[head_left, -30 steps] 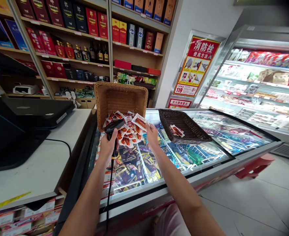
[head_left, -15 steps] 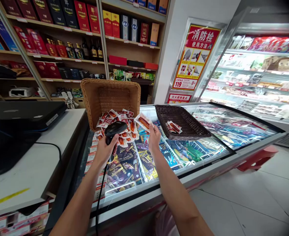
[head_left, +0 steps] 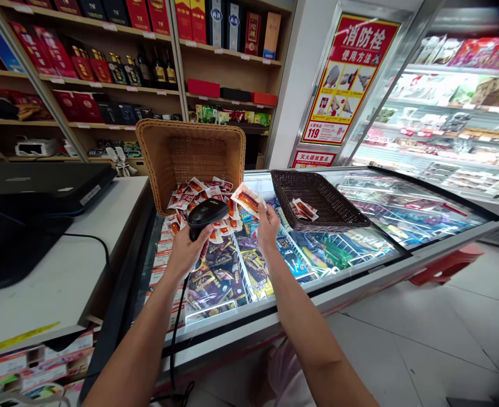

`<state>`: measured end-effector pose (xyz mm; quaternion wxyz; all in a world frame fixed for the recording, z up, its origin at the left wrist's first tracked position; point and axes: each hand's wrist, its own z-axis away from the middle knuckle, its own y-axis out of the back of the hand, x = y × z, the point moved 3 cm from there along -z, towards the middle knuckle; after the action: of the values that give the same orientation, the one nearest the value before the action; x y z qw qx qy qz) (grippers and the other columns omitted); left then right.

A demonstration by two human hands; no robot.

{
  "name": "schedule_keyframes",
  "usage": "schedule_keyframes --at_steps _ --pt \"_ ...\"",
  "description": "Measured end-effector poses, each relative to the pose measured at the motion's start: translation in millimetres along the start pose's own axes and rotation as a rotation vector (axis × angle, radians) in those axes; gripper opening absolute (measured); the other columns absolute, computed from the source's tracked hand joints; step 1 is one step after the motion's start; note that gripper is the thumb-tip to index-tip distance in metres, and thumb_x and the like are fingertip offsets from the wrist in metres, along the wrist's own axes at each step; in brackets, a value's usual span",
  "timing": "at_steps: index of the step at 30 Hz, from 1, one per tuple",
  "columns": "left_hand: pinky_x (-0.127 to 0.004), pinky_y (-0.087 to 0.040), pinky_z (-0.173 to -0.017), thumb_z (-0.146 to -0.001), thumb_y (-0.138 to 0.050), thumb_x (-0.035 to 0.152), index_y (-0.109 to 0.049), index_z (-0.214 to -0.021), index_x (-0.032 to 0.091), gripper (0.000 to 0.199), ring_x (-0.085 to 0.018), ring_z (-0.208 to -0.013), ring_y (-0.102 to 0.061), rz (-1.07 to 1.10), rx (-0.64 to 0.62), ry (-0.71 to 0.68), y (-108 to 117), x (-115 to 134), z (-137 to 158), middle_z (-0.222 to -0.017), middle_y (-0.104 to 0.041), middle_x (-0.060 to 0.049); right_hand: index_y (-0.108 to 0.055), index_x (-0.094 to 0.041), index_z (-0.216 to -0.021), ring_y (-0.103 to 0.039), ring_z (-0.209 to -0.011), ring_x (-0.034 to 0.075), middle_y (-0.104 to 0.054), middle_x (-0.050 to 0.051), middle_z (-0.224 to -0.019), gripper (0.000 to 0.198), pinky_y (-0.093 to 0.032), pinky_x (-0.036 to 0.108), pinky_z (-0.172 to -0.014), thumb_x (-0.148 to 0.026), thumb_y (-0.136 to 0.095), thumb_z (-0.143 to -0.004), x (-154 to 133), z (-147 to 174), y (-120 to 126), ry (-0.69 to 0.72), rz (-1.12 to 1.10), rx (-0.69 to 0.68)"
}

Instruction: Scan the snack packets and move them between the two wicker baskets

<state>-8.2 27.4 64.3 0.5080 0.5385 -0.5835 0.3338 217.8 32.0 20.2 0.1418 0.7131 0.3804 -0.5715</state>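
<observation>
My left hand (head_left: 186, 251) is closed round the handle of a black barcode scanner (head_left: 208, 213), its cable hanging down toward the floor. In my right hand (head_left: 268, 226) a packaged sausage (head_left: 248, 200) is pinched by one end, in front of the scanner's head. Behind the scanner, many similar packets (head_left: 185, 198) spill from a tan wicker basket (head_left: 198, 133) tipped on its side, and the scanner covers some of them. To the right of my right hand, a dark brown basket (head_left: 338, 212) holds a few packets (head_left: 303, 209).
Both baskets rest on the glass top of a chest freezer (head_left: 291, 305) filled with packaged goods. A white counter (head_left: 117, 209) with black equipment (head_left: 46, 186) stands at left. Shelves with boxes and bottles line the back, and a red stool (head_left: 446, 264) is at right.
The scanner has moved slightly right, closer to the packaged sausage. Both hands keep their hold, and the whole view has shifted a little.
</observation>
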Motion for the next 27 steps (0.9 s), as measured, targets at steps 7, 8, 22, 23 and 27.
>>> schedule_keyframes --at_steps 7,8,22,23,27 --pt "-0.022 -0.033 -0.039 -0.081 -0.072 0.058 -0.054 -0.06 0.02 0.047 -0.011 -0.038 -0.046 -0.027 -0.001 -0.026 0 -2 -2 -0.046 -0.053 0.0 -0.066 -0.018 -0.1 -0.059 -0.067 0.014 -0.067 0.001 -0.08 0.057 -0.053 0.027 -0.065 -0.072 -0.054 -0.086 0 2 -2 -0.02 0.005 -0.037" --pt "-0.022 -0.034 -0.039 -0.082 -0.069 0.061 -0.054 -0.06 0.02 0.049 -0.011 -0.038 -0.045 -0.013 0.005 -0.029 0 -2 -2 -0.047 -0.052 -0.001 -0.066 -0.018 -0.098 -0.06 -0.066 0.014 -0.068 0.002 -0.082 0.057 -0.054 0.027 -0.065 -0.072 -0.055 -0.086 1 1 -3 -0.03 -0.013 -0.037" --pt "-0.023 -0.038 -0.037 -0.064 -0.083 0.072 -0.053 -0.075 0.019 0.062 -0.009 -0.042 -0.046 0.307 0.247 0.065 26 -1 -15 -0.058 -0.056 0.004 -0.061 -0.021 -0.115 -0.068 -0.119 0.02 -0.068 0.012 -0.129 0.038 -0.055 0.046 -0.107 -0.054 -0.052 -0.097 3 -47 33 0.02 -0.494 0.125" --pt "-0.022 -0.039 -0.038 -0.063 -0.084 0.071 -0.052 -0.076 0.019 0.062 -0.009 -0.043 -0.047 0.32 0.276 0.075 29 -2 -16 -0.058 -0.055 0.004 -0.062 -0.021 -0.115 -0.07 -0.116 0.02 -0.07 0.012 -0.128 0.037 -0.056 0.046 -0.105 -0.052 -0.054 -0.096 5 -43 28 0.002 -0.476 0.058" --pt "-0.021 -0.039 -0.038 -0.064 -0.083 0.068 -0.051 -0.081 0.022 0.059 -0.011 -0.043 -0.052 0.403 0.416 0.112 47 -8 -19 -0.054 -0.052 0.006 -0.063 -0.02 -0.117 -0.072 -0.097 0.02 -0.074 0.011 -0.118 0.039 -0.059 0.043 -0.093 -0.049 -0.061 -0.091 21 -20 2 -0.016 -0.145 -0.186"
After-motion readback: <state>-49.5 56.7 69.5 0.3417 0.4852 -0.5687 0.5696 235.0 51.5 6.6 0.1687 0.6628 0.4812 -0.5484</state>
